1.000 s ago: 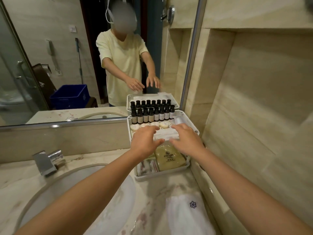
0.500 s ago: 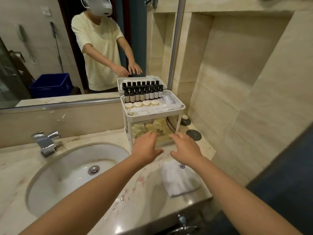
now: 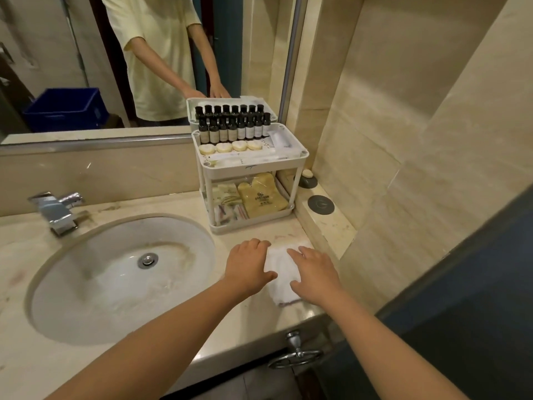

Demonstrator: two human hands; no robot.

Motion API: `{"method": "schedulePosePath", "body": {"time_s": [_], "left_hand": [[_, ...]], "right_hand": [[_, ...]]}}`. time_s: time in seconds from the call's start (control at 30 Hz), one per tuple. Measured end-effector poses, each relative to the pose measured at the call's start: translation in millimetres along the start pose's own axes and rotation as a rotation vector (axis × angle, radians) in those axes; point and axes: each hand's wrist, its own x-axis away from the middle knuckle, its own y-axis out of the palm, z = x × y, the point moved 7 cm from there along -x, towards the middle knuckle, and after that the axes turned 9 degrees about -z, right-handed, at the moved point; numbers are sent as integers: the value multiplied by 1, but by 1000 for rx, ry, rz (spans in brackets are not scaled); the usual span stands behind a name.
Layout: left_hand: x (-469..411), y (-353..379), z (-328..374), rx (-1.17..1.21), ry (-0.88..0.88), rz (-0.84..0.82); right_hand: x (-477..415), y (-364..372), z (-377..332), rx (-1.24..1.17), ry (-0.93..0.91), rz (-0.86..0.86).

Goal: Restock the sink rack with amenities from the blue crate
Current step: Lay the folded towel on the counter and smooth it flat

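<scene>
The fingers of the left hand (image 3: 248, 267) bend loosely at the left edge of a folded white towel (image 3: 279, 264), and those of the right hand (image 3: 314, 272) lie straight over it. Neither hand holds anything, and whether they touch the towel cannot be told. Just beyond, the two-tier sink rack (image 3: 251, 168) stands at the far right of the counter (image 3: 259, 313), with dark bottles (image 3: 233, 128) and round soaps (image 3: 230, 146) on top and sachets (image 3: 261, 194) below. The blue crate (image 3: 66, 108) shows in the mirror (image 3: 57, 53), far left.

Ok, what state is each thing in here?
rack, upright, both tiers stocked
bottles, upright, capped, top tier
soaps, in a row, top tier
towel, folded, flat on counter
faucet, not running
left hand, open, at towel's edge
right hand, open, on towel
</scene>
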Motion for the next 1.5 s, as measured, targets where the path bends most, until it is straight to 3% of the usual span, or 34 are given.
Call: {"method": "schedulePosePath", "body": {"time_s": [0.53,0.73,1.5], "left_hand": [[-64,113,16,12,-71,-293],[-69,148,11,-22,-85,-324],[-168,112,-38,-83,-217,-367]], "right_hand": [[-76,76,48,52,-66,-272],[-94,107,50,-35,-117,-324],[-218,48,43,-10,-183,-401]]}}
